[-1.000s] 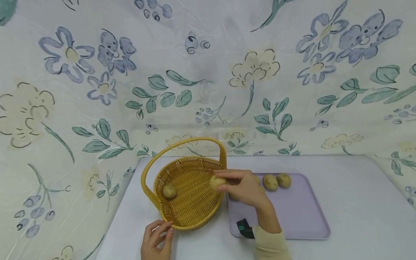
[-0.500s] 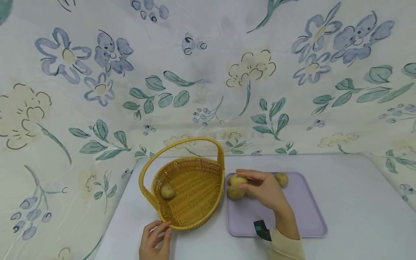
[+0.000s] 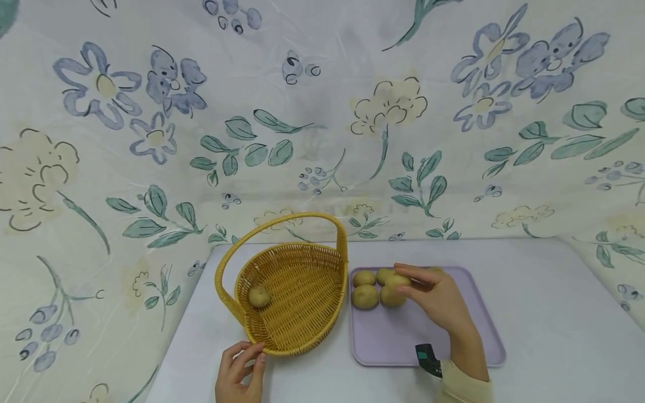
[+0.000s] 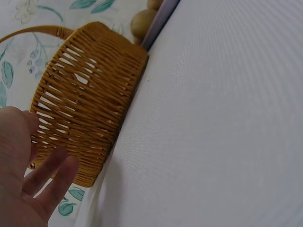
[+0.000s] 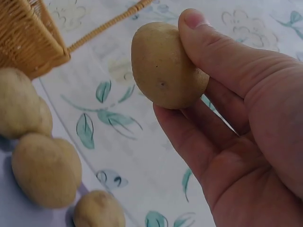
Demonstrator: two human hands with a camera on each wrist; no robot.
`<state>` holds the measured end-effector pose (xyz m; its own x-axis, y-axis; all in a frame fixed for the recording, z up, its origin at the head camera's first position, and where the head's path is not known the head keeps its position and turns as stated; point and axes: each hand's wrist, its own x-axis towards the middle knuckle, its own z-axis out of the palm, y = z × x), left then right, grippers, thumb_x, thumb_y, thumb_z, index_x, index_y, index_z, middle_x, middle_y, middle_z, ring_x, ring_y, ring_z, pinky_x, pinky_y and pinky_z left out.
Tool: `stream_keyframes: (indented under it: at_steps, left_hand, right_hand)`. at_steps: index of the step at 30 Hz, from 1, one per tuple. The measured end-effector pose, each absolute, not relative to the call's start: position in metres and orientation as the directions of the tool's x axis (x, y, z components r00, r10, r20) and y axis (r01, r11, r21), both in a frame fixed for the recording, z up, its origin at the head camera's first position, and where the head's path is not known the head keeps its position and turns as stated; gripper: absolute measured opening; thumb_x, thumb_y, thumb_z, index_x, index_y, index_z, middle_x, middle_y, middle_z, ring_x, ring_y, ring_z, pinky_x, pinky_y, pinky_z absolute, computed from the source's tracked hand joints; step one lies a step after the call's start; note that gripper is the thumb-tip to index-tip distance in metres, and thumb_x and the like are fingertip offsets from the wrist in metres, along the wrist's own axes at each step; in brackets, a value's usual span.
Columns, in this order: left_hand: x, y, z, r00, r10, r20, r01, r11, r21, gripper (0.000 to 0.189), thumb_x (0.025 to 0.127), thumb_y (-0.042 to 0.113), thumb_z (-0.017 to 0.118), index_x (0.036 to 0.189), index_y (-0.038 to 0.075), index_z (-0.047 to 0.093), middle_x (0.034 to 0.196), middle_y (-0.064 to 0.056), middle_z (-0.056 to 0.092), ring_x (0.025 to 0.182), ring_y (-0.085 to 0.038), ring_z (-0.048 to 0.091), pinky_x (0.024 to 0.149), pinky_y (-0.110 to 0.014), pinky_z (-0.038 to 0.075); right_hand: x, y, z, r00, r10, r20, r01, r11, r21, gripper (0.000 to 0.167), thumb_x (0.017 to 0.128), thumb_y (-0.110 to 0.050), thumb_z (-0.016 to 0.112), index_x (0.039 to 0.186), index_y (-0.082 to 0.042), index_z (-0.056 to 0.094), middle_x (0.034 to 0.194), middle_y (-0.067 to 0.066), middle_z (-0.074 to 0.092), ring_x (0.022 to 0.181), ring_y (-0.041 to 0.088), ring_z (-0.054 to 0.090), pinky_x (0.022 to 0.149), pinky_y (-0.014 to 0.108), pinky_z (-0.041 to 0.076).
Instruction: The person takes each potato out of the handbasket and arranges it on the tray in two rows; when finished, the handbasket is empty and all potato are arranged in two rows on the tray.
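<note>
In the head view my right hand (image 3: 443,299) is over the purple tray (image 3: 388,341), pinching a potato (image 5: 163,66) between thumb and fingertips. The right wrist view shows that potato held up above the others. Several more potatoes (image 3: 365,297) sit grouped at the tray's back left, some partly hidden behind the hand. My left hand (image 3: 238,375) holds the near rim of a yellow wicker basket (image 3: 302,291), with fingers against its woven side in the left wrist view. One potato (image 3: 260,296) lies inside the basket at the left.
The basket's tall handle (image 3: 282,224) arches over it, close to the tray's left edge. Both stand on a white table (image 3: 544,313). A floral-patterned sheet (image 3: 322,140) hangs behind the table.
My right hand has moved right, from the basket's right edge to over the tray, carrying the potato. The left hand stays at the basket rim.
</note>
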<state>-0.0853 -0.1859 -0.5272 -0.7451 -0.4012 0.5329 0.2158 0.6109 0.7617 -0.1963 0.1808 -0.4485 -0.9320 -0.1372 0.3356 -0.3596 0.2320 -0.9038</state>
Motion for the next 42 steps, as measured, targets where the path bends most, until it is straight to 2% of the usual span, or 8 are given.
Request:
stream_keyframes:
  at_steps: [3,8,11,24,28,31,37,42]
  left_hand:
    - [-0.086,-0.186,-0.527,-0.746,-0.397,0.535,0.219,0.613,0.759,0.029,0.075,-0.02,0.078,0.096,0.0,0.077,0.104,0.012,0.056,0.083,0.016,0.059,0.059,-0.007,0.056]
    - [-0.085,-0.186,-0.527,-0.748,-0.408,0.524,0.196,0.619,0.761,0.028,0.075,-0.019,0.079,0.096,0.0,0.077,0.104,0.012,0.056,0.084,0.016,0.058,0.059,-0.006,0.056]
    - [-0.085,-0.186,-0.527,-0.749,-0.414,0.518,0.184,0.62,0.762,0.027,0.076,-0.018,0.079,0.096,0.0,0.077,0.104,0.015,0.055,0.083,0.016,0.058,0.06,-0.006,0.056]
    - [-0.085,-0.186,-0.526,-0.755,-0.401,0.518,0.207,0.604,0.769,0.029,0.075,-0.02,0.078,0.097,0.0,0.077,0.106,0.017,0.053,0.083,0.015,0.059,0.061,-0.006,0.056]
    - [-0.085,-0.187,-0.527,-0.751,-0.395,0.529,0.226,0.599,0.768,0.029,0.075,-0.02,0.078,0.097,-0.001,0.077,0.106,0.015,0.054,0.083,0.014,0.059,0.062,-0.006,0.057]
    - [-0.085,-0.186,-0.526,-0.75,-0.394,0.531,0.226,0.601,0.767,0.029,0.075,-0.02,0.078,0.097,-0.001,0.076,0.106,0.015,0.054,0.083,0.014,0.059,0.062,-0.006,0.057]
    - [-0.084,-0.186,-0.524,-0.757,-0.403,0.515,0.212,0.593,0.777,0.028,0.075,-0.02,0.078,0.097,-0.001,0.076,0.106,0.015,0.054,0.084,0.014,0.059,0.062,-0.006,0.057]
    - [-0.085,-0.186,-0.524,-0.758,-0.409,0.508,0.21,0.585,0.783,0.029,0.076,-0.02,0.078,0.097,-0.001,0.076,0.106,0.016,0.054,0.084,0.014,0.06,0.061,-0.006,0.057]
  right_hand:
    - [-0.193,0.189,-0.452,-0.95,-0.091,0.3,-0.313,0.27,-0.911,0.037,0.084,-0.003,0.082,0.119,0.004,0.073,0.121,-0.01,0.074,0.11,-0.011,0.063,0.092,0.01,0.057]
    - [-0.189,0.2,-0.457,-0.972,-0.049,0.23,-0.233,0.321,-0.918,0.038,0.085,-0.009,0.082,0.12,0.001,0.073,0.124,0.013,0.073,0.106,-0.012,0.063,0.091,0.008,0.055]
    - [-0.187,0.205,-0.461,-0.98,-0.032,0.197,-0.196,0.341,-0.92,0.037,0.085,-0.01,0.082,0.12,0.002,0.073,0.125,0.021,0.071,0.104,-0.012,0.063,0.09,0.007,0.056]
    - [-0.189,0.213,-0.477,-0.995,0.079,0.061,-0.013,0.501,-0.865,0.042,0.082,-0.021,0.087,0.118,-0.003,0.075,0.124,0.013,0.073,0.099,-0.022,0.053,0.086,0.008,0.056]
    - [-0.189,0.212,-0.478,-0.994,0.113,0.001,0.062,0.551,-0.832,0.043,0.083,-0.025,0.087,0.119,-0.004,0.075,0.126,0.012,0.073,0.112,0.007,0.069,0.081,0.007,0.056]
    - [-0.19,0.213,-0.48,-0.99,0.132,-0.044,0.112,0.571,-0.813,0.043,0.083,-0.027,0.086,0.119,-0.006,0.076,0.127,0.013,0.072,0.122,0.035,0.066,0.075,0.007,0.054]
    - [-0.191,0.216,-0.486,-0.986,0.15,-0.073,0.149,0.599,-0.787,0.043,0.082,-0.032,0.087,0.118,-0.009,0.077,0.128,0.012,0.071,0.121,0.037,0.066,0.074,0.012,0.056]
    - [-0.191,0.216,-0.487,-0.985,0.153,-0.073,0.154,0.62,-0.769,0.044,0.08,-0.034,0.088,0.115,-0.01,0.078,0.127,0.013,0.072,0.118,0.037,0.068,0.084,0.03,0.063]
